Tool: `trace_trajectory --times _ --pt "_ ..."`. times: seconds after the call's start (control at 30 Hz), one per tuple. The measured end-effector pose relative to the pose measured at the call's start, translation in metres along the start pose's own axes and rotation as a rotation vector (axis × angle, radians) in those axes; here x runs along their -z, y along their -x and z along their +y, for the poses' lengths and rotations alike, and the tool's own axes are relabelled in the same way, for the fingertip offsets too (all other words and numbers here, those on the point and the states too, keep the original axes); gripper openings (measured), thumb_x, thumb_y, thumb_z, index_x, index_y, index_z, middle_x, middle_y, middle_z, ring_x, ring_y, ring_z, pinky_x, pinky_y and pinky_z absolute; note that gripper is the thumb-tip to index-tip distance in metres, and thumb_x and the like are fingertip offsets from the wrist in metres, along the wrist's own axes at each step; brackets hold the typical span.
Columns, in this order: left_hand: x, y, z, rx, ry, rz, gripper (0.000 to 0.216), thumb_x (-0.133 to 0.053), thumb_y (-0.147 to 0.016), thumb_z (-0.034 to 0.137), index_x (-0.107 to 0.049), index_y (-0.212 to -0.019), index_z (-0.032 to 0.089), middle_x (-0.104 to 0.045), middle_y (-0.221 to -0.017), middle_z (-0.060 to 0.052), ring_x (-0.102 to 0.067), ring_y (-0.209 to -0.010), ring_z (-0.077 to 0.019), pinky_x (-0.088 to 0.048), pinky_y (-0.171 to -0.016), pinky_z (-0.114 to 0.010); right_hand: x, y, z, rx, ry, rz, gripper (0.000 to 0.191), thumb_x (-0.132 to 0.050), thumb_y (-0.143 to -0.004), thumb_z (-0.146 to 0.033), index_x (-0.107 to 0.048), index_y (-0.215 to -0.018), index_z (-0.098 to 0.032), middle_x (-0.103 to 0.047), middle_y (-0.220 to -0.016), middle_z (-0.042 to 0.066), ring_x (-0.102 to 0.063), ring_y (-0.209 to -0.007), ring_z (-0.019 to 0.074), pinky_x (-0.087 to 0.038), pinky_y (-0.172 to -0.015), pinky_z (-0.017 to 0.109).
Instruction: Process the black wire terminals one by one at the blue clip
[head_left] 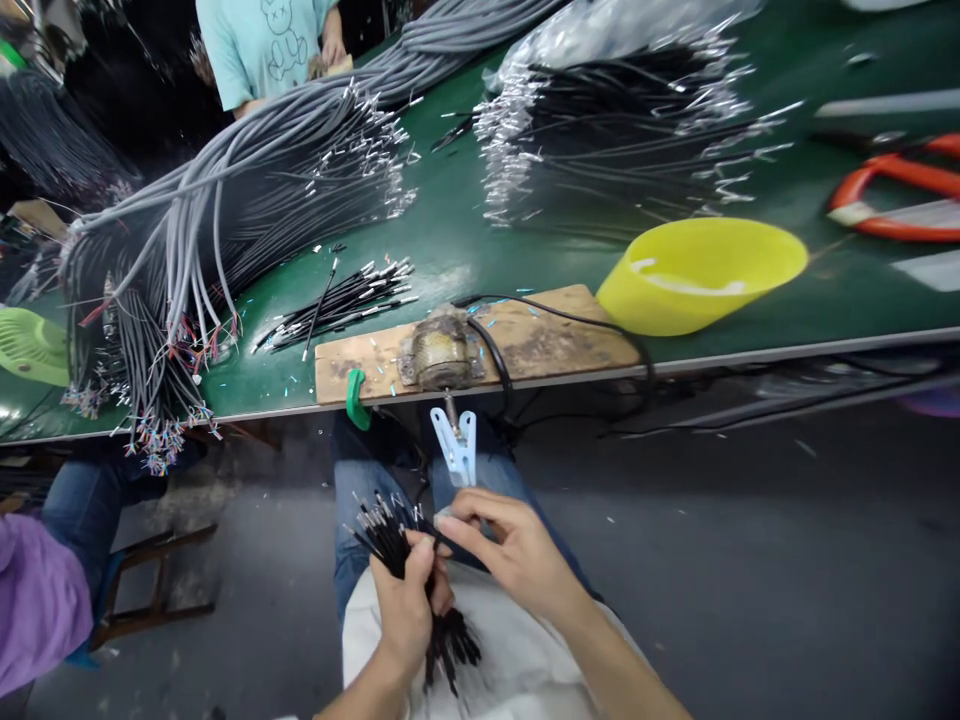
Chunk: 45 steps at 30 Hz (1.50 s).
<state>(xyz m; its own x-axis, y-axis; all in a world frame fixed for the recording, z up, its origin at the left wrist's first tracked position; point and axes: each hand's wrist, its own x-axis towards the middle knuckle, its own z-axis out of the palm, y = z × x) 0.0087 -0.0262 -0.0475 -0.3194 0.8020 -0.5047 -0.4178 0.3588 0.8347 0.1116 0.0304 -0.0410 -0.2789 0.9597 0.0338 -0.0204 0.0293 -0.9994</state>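
My left hand [409, 605] is closed around a bundle of short black wires [390, 535] with stripped ends, held over my lap. My right hand [510, 550] pinches one wire of that bundle between thumb and fingers. Just above my hands a light blue clip [457, 445] hangs from a small metal motor [439, 352] fixed on a wooden board [547, 340] at the table edge. A green clamp [356, 397] holds the board to the green table [450, 230].
Short black wires [345, 300] lie loose behind the board. A yellow bowl [697, 275] stands to the right. Grey cable bundles [247, 190] and black wire bundles [622, 120] cover the table. A person in a teal shirt [262, 45] sits opposite; another person's purple sleeve [37, 595] is at my left.
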Motion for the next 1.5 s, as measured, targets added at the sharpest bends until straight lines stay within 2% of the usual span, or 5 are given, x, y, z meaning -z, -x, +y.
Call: trace_trajectory --times 0.27,0.53,1.03,1.27,1.5 --pt "-0.017 0.003 0.031 -0.032 0.001 -0.070 0.048 -0.073 -0.057 0.056 -0.043 -0.054 0.019 -0.029 -0.033 0.012 -0.020 -0.028 -0.0003 -0.019 -0.031 -0.016 -0.021 0.003 -0.017 0.238 0.100 0.364 0.023 -0.056 -0.079 -0.020 -0.056 -0.056 -0.022 -0.052 -0.053 0.000 -0.047 -0.054 0.0175 -0.040 -0.062 0.035" --pt "-0.017 -0.004 0.045 0.038 -0.030 -0.249 0.051 -0.070 -0.055 0.064 -0.046 -0.053 0.019 -0.038 -0.038 0.008 -0.023 -0.025 0.0000 -0.017 -0.029 -0.018 -0.013 -0.005 -0.012 -0.205 -0.612 0.143 0.031 -0.067 -0.069 -0.047 -0.067 -0.060 -0.018 -0.056 -0.056 0.003 -0.047 -0.051 0.0151 -0.041 -0.049 0.028" --pt "-0.022 0.003 0.022 -0.109 -0.151 -0.067 0.045 -0.061 -0.067 0.062 -0.056 -0.061 0.018 -0.038 -0.039 0.006 -0.031 -0.032 -0.0055 -0.024 -0.035 -0.021 -0.016 -0.002 -0.016 -0.210 -0.551 0.163 0.031 -0.064 -0.074 -0.047 -0.055 -0.069 -0.019 -0.047 -0.056 -0.003 -0.043 -0.047 0.0113 -0.038 -0.045 0.023" --pt "-0.021 -0.001 0.025 -0.191 -0.234 -0.046 0.041 -0.062 -0.069 0.057 -0.057 -0.059 0.017 -0.046 -0.047 0.003 -0.041 -0.043 -0.0084 -0.037 -0.044 -0.022 -0.012 -0.002 -0.020 0.436 0.149 0.513 0.017 -0.055 -0.081 -0.013 -0.052 -0.066 -0.021 -0.049 -0.061 0.000 -0.046 -0.059 0.0163 -0.039 -0.055 0.028" --pt "-0.014 -0.007 0.051 -0.174 -0.328 -0.231 0.041 -0.069 -0.060 0.057 -0.059 -0.053 0.018 -0.047 -0.044 0.001 -0.042 -0.040 -0.0094 -0.042 -0.041 -0.024 -0.003 -0.008 -0.013 -0.042 -0.625 -0.025 0.031 -0.061 -0.078 -0.048 -0.058 -0.069 -0.019 -0.044 -0.060 -0.002 -0.047 -0.055 0.0136 -0.040 -0.051 0.025"
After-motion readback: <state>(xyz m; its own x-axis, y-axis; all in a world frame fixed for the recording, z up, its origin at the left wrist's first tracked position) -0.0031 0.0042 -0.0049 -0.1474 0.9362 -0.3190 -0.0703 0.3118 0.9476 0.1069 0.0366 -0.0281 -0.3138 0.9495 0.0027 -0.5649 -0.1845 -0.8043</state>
